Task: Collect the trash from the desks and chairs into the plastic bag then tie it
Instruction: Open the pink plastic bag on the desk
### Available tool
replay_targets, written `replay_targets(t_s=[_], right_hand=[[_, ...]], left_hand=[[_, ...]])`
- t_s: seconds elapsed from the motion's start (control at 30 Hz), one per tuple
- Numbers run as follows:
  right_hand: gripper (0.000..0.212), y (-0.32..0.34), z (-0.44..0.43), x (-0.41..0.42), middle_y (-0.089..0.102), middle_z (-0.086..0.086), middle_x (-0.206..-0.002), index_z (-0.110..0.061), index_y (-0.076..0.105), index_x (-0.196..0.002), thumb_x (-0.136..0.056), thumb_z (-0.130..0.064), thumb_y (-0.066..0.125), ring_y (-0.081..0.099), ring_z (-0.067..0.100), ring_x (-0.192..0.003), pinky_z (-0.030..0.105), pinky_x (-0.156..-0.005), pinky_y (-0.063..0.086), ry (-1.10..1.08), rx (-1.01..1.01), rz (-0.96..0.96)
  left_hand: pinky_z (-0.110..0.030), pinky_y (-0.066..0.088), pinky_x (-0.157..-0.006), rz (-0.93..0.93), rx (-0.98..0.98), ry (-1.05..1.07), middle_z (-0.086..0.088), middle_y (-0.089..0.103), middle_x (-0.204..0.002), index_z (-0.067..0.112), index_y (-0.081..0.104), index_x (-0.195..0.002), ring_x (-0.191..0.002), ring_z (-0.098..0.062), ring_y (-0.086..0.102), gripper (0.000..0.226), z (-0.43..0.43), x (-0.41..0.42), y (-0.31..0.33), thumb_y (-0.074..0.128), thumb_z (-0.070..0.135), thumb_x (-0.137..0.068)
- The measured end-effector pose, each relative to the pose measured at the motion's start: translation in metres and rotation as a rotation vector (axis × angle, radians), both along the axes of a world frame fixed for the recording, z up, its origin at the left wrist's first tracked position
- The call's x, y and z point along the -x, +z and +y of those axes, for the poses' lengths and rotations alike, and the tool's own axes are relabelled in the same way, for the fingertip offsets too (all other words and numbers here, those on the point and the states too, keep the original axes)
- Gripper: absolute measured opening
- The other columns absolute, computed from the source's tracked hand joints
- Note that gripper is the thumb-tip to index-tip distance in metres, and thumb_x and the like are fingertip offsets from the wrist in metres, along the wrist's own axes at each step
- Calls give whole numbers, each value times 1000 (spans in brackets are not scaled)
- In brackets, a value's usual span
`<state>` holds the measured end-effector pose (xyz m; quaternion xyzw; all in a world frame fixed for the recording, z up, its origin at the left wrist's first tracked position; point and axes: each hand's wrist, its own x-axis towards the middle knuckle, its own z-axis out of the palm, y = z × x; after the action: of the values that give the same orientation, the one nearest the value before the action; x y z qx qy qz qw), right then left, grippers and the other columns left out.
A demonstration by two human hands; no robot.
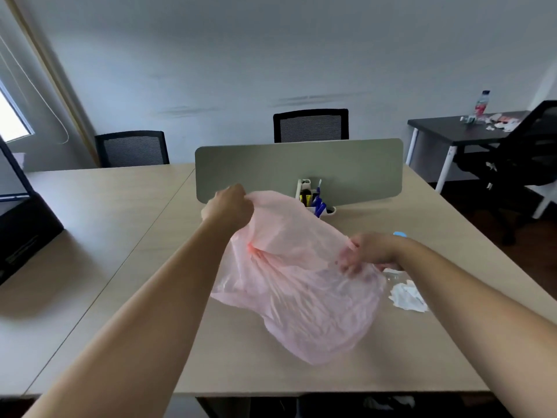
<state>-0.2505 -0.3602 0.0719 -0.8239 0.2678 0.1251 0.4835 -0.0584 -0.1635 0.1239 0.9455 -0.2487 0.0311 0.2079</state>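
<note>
A thin pink plastic bag [301, 285] hangs over the middle of the beige desk [126, 212], its lower part resting on the desktop. My left hand [229, 205] is shut on the bag's upper rim, lifted near the grey divider. My right hand [366, 251] grips the rim on the right side, fingers partly behind the film. Crumpled white paper [407, 295] and a clear wrapper [391, 274] lie on the desk just right of the bag. A small blue object [400, 234] peeks out behind my right wrist.
A grey divider panel [298, 168] stands across the desk with a white pen holder [315, 200] in front. Two black chairs [310, 125] sit behind. At far right, a dark table [446, 128] carries a bottle [482, 104] and scattered litter [500, 122], beside a black chair [518, 158].
</note>
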Motion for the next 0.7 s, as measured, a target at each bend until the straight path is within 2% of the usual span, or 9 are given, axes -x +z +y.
replay_targets(t_s=[0.03,0.1,0.17,0.2,0.3,0.43,0.53,0.6,0.7], right_hand=[[7,-1,-2,1,71,9,-84,-8,67,-91,-89,-14,64,65,22,-75,41,-75,53,-74,-149,-127],[16,0,-2,-2,71,6,-67,-5,67,-84,-93,-14,58,68,16,-59,34,-60,57,-241,-388,-331],[21,4,0,-8,71,3,-61,-5,65,-84,-95,-18,53,69,13,-52,31,-50,57,-345,-562,-407],[24,6,1,-10,72,3,-63,-6,65,-85,-96,-22,52,69,13,-53,30,-52,57,-357,-632,-409],[35,7,-2,-11,74,8,-77,-4,68,-93,-91,-37,55,71,17,-65,29,-69,58,-314,-729,-390],[42,-5,-7,2,73,10,-75,-3,68,-91,-76,-42,67,70,20,-64,32,-78,54,-370,-753,-354],[38,-6,-5,4,71,9,-61,-3,64,-82,-88,-40,59,67,19,-51,25,-57,57,-395,-806,-340],[39,-1,0,-1,72,9,-67,-4,66,-83,-90,-41,58,69,20,-56,26,-61,58,-398,-780,-333],[50,18,9,-11,72,14,-90,-2,70,-94,-77,-49,67,69,26,-80,35,-90,51,-299,-665,-352]], left_hand=[[-37,48,-79,-25,35,16,-8,61,-109,16,58,-106,-97,-31,56,27,4,1,-4,41,17,-84],[-33,43,-71,-109,152,25,-4,59,-107,17,59,-103,-89,-24,52,21,15,5,-14,47,17,-85],[-30,40,-65,-186,246,-2,-3,60,-102,15,61,-95,-83,-23,52,15,24,7,-24,50,15,-85],[-30,40,-63,-196,248,-10,-4,63,-97,15,62,-90,-81,-25,53,13,27,6,-30,50,15,-86],[-30,42,-61,-161,180,36,-7,68,-90,17,65,-87,-78,-32,57,19,46,-4,-42,47,16,-88],[-29,39,-60,-128,115,92,-7,70,-89,26,66,-84,-80,-31,56,35,73,-8,-54,43,1,-80],[-30,43,-70,-147,129,32,-4,69,-101,26,65,-91,-96,-29,59,37,72,7,-54,45,-2,-76],[-35,38,-91,-265,133,-123,1,64,-119,23,61,-112,-114,-24,53,38,67,29,-52,54,12,-76],[-35,34,-99,-376,70,-413,3,57,-127,23,51,-128,-121,-22,50,65,34,71,-49,50,55,-70]])
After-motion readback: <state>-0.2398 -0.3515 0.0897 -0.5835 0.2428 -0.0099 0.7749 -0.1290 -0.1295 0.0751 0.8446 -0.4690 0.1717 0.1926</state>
